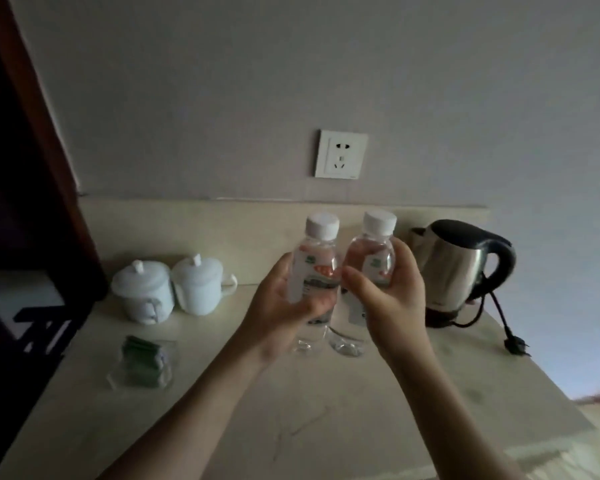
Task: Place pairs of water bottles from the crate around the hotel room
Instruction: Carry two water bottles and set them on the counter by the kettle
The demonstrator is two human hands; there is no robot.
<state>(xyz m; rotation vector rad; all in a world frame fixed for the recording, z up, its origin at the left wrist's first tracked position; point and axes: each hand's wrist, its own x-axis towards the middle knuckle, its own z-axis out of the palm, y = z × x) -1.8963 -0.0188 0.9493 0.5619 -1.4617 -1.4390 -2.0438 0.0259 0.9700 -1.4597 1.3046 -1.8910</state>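
Each hand grips one bottle, fingers wrapped round the label: left hand on the left bottle, right hand on the right bottle. Both stand upright, side by side, bases at the worktop, between cups and kettle.

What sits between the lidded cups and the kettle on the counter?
In the head view, two water bottles, one held in each hand, left hand and right hand.
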